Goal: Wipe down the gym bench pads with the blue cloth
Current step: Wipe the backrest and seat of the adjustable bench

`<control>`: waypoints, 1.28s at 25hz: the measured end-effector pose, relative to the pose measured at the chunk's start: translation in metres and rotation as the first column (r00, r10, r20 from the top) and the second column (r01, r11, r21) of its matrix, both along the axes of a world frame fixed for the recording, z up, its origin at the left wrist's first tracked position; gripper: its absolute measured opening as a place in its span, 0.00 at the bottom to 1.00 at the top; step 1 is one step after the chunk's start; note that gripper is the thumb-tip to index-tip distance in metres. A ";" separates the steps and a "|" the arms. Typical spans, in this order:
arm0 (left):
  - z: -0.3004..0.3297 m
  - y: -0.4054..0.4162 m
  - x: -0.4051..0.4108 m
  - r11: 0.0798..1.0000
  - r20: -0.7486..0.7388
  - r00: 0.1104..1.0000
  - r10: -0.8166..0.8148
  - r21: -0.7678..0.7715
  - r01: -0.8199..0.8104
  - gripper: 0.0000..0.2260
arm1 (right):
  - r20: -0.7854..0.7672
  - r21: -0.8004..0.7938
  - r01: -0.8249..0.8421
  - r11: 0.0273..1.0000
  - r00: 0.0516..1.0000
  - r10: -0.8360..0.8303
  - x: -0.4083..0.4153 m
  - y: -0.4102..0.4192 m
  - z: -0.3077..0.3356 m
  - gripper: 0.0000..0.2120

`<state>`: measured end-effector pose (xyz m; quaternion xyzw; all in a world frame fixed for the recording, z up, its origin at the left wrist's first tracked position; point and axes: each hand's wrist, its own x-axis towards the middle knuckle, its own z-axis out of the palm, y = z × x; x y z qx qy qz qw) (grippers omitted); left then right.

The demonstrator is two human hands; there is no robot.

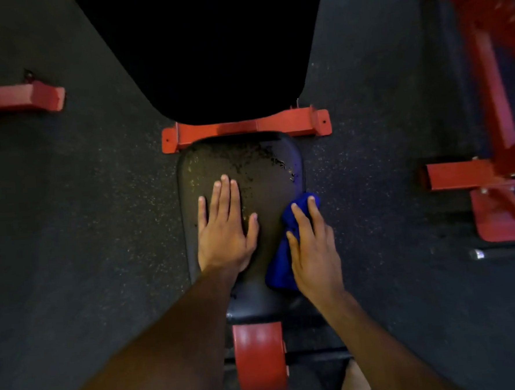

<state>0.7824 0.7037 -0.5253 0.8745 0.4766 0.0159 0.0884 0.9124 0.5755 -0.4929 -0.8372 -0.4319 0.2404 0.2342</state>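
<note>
A black seat pad of the gym bench lies below me, worn and speckled with droplets on its far half. Beyond it rises the large black back pad. My left hand rests flat on the seat pad's left side, fingers straight. My right hand presses the blue cloth against the seat pad's right edge, fingers extended over it. The cloth sticks out past my fingertips and below my palm.
The bench's red frame crossbar lies between the two pads, and a red post sits under the seat's near end. Other red equipment frames stand at the right and far left. Dark speckled rubber floor surrounds the bench.
</note>
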 end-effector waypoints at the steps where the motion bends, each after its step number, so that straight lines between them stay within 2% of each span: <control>1: 0.000 0.000 0.001 1.000 -0.003 1.000 -0.004 0.010 0.004 0.33 | 0.006 -0.007 -0.010 1.000 1.000 0.010 0.005 0.008 -0.003 0.24; 6: -0.004 -0.002 0.001 1.000 -0.002 1.000 0.001 0.019 -0.001 0.32 | -0.051 0.102 -0.025 0.994 0.998 0.031 0.070 0.074 -0.013 0.22; 9: -0.005 -0.001 0.003 0.999 0.008 1.000 0.005 0.052 -0.006 0.32 | -0.178 0.177 0.011 0.984 0.984 0.021 0.100 0.110 -0.015 0.19; 12: -0.006 -0.002 0.001 0.998 0.005 1.000 0.000 0.059 0.000 0.32 | -0.361 0.136 0.097 0.986 0.932 -0.042 0.115 0.122 -0.012 0.14; 14: -0.006 -0.002 0.002 0.998 0.010 1.000 0.007 0.064 -0.008 0.32 | -0.509 0.126 0.184 0.975 0.855 -0.096 0.115 0.121 -0.011 0.18; 16: -0.007 -0.002 0.002 0.998 0.020 1.000 0.007 0.066 -0.008 0.32 | -0.565 0.100 0.210 0.972 0.816 -0.119 0.106 0.103 -0.014 0.26; 18: -0.006 -0.003 0.002 0.997 0.020 1.000 0.010 0.073 -0.011 0.32 | -0.557 0.080 0.184 0.980 0.823 -0.110 0.087 0.068 -0.014 0.30; 25: -0.006 -0.003 0.001 0.998 0.017 1.000 0.008 0.066 -0.009 0.32 | -0.547 0.056 0.106 0.993 0.835 -0.058 -0.021 -0.103 -0.016 0.30; 28: -0.005 -0.004 0.003 0.997 0.021 1.000 -0.001 0.079 -0.001 0.32 | -0.493 0.099 0.178 0.979 0.864 -0.107 -0.014 -0.086 -0.020 0.25; 32: -0.007 -0.002 0.004 0.997 0.021 1.000 0.001 0.074 -0.002 0.32 | -0.338 0.222 0.263 0.939 0.924 -0.179 0.040 0.018 -0.028 0.17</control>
